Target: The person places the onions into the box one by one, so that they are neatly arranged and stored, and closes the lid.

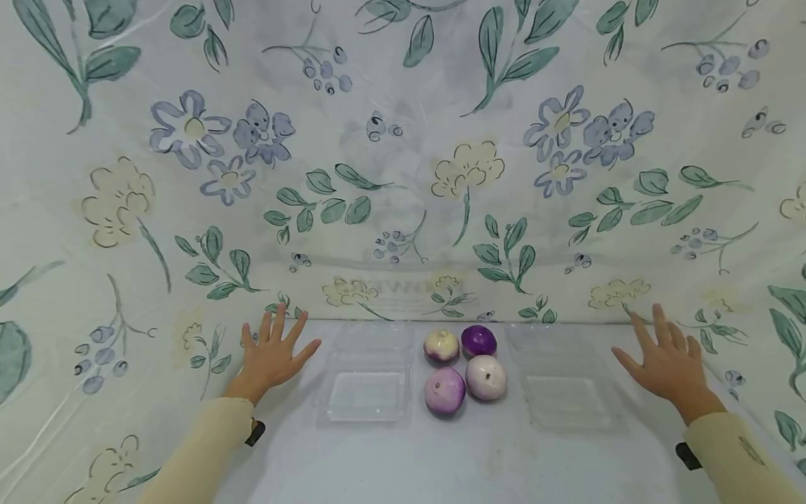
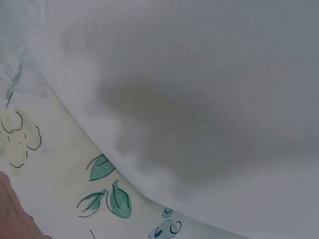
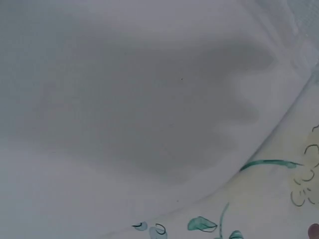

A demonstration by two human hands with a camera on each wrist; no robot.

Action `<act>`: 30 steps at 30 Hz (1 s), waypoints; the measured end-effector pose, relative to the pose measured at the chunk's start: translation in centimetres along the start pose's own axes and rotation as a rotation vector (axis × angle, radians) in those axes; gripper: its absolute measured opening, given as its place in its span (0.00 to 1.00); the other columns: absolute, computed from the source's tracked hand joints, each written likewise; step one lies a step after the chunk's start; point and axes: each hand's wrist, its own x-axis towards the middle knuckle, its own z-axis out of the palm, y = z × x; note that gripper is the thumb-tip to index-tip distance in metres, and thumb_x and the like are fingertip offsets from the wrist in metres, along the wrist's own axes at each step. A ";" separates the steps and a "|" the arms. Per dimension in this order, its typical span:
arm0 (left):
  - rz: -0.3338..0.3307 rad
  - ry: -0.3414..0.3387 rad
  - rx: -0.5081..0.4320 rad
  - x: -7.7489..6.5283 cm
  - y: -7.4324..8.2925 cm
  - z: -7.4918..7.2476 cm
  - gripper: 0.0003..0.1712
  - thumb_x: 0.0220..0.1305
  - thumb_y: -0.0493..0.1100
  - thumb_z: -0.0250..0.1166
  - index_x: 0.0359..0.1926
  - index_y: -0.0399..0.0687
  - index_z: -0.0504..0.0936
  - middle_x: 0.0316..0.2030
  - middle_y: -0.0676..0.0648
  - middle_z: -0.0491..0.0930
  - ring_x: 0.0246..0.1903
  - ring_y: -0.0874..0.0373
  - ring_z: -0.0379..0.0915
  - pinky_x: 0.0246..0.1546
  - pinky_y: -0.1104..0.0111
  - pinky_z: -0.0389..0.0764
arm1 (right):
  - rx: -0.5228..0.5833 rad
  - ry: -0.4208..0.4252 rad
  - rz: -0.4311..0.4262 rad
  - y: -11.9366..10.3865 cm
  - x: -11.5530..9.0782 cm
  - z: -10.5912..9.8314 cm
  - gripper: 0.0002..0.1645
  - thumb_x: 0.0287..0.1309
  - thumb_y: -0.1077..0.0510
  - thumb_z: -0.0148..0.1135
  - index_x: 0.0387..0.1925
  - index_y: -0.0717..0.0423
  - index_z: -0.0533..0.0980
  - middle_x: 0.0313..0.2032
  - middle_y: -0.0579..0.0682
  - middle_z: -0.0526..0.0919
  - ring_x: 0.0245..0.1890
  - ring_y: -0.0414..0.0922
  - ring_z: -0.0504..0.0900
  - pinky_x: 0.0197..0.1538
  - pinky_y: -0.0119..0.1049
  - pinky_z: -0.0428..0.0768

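My left hand is held over the left edge of the white table with its fingers spread, holding nothing. On the other side my right hand hovers with spread fingers, also holding nothing. Between them several purple-and-white onions sit grouped in the middle of the table. Nearest my left hand stands a clear plastic container with its lid folded back. A second clear plastic container, likewise opened, lies nearer my right hand. In the wrist views the hands cast soft shadows on the table; only a sliver of each hand shows there.
The white table has a rounded edge at both sides. A floral-printed cloth hangs behind it and spreads around its sides. Dark straps circle both wrists below the cream sleeves.
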 end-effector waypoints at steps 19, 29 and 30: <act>0.133 0.025 -0.201 -2.9 4.5 0.4 0.45 0.68 0.68 0.52 0.77 0.50 0.55 0.77 0.33 0.40 0.74 0.27 0.37 0.65 0.27 0.31 | -0.057 0.000 -0.064 -3.5 2.5 -0.8 0.52 0.66 0.31 0.48 0.77 0.55 0.45 0.77 0.68 0.37 0.69 0.75 0.50 0.67 0.75 0.46; 0.103 -0.080 -0.249 -4.7 5.8 0.7 0.47 0.67 0.69 0.52 0.77 0.51 0.54 0.78 0.34 0.41 0.74 0.27 0.39 0.64 0.25 0.34 | -0.074 -0.042 -0.076 -4.7 3.3 -0.9 0.51 0.66 0.31 0.48 0.77 0.56 0.48 0.76 0.69 0.37 0.70 0.74 0.50 0.67 0.75 0.48; 0.097 -0.097 -0.255 -4.9 5.8 0.8 0.47 0.67 0.69 0.52 0.78 0.51 0.53 0.78 0.34 0.40 0.74 0.27 0.40 0.64 0.25 0.35 | -0.072 -0.048 -0.078 -4.9 3.4 -0.9 0.51 0.66 0.31 0.48 0.77 0.56 0.48 0.76 0.69 0.37 0.70 0.74 0.50 0.67 0.75 0.47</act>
